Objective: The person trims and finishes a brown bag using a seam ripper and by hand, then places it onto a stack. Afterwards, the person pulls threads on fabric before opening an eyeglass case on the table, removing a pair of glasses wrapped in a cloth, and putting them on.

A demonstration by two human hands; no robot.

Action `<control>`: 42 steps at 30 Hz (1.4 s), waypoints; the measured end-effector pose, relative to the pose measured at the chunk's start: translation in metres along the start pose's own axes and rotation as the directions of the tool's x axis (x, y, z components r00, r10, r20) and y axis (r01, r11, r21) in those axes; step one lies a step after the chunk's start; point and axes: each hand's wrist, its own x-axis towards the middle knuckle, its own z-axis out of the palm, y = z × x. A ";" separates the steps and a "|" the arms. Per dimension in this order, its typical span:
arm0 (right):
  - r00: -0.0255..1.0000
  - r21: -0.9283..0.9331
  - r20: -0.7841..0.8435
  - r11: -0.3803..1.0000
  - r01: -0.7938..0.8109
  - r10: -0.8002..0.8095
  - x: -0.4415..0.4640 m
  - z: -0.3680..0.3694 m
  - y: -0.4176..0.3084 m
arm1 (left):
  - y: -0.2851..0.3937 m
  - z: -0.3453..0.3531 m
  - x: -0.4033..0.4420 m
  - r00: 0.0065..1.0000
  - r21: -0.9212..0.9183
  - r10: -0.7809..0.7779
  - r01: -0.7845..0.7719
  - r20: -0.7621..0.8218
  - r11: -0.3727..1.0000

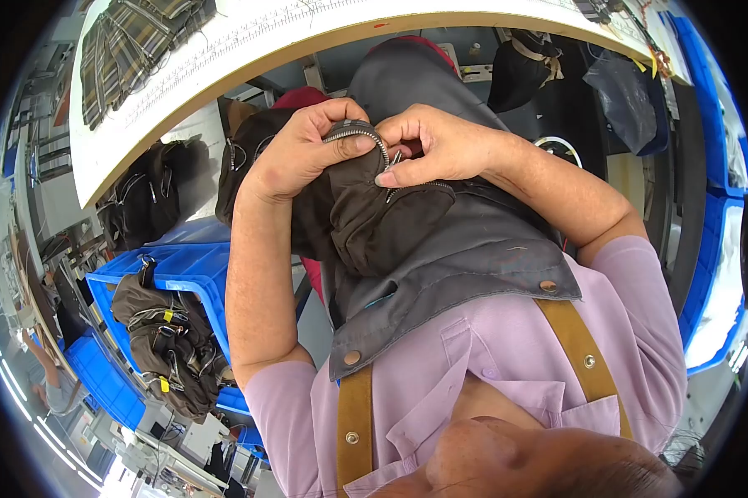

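A dark brown fabric piece [361,220] with a metal zipper lies over my lap, on the grey apron [473,257]. My left hand [311,149] pinches the fabric beside the curved zipper, thumb on top. Close by on the right, my right hand [432,145] grips the zipper's other part between thumb and fingers, where a small metal pull shows. The two hands nearly meet, and the zipper teeth arch between them. The fingertips under the fabric are hidden.
A white table edge [224,70] with ruler markings curves in front, bearing plaid fabric pieces [133,54]. At left, a blue crate [199,266] holds brown zippered items [166,340]. Blue bins [718,274] stand at right, near a hanging plastic bag [623,95]. A person's arm [42,357] shows far left.
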 end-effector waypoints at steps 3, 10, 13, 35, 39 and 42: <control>1.000 0.029 -0.024 1.000 -0.006 0.006 -0.001 0.004 -0.003 | 0.001 0.001 0.000 1.000 -0.002 0.002 -0.002 -0.013 1.000; 1.000 -0.003 -0.010 1.000 0.000 0.000 -0.001 0.004 -0.005 | 0.001 0.002 -0.003 0.998 0.000 0.042 -0.042 -0.045 0.999; 1.000 0.001 -0.005 1.000 0.008 -0.008 -0.001 0.004 -0.005 | 0.001 0.004 -0.003 0.996 0.019 0.048 -0.047 -0.070 0.999; 0.993 0.100 -0.117 0.995 -0.014 0.026 0.000 0.010 -0.005 | 0.010 0.010 -0.025 0.999 0.075 0.030 -0.027 -0.039 0.997; 0.990 0.117 -0.127 0.992 -0.040 0.055 -0.001 0.011 -0.002 | 0.004 0.012 -0.027 0.998 -0.016 0.001 -0.002 -0.057 1.000; 0.989 0.144 -0.140 0.989 -0.037 0.058 0.000 0.011 0.003 | 0.003 0.011 -0.027 0.998 0.020 -0.019 0.020 -0.068 1.000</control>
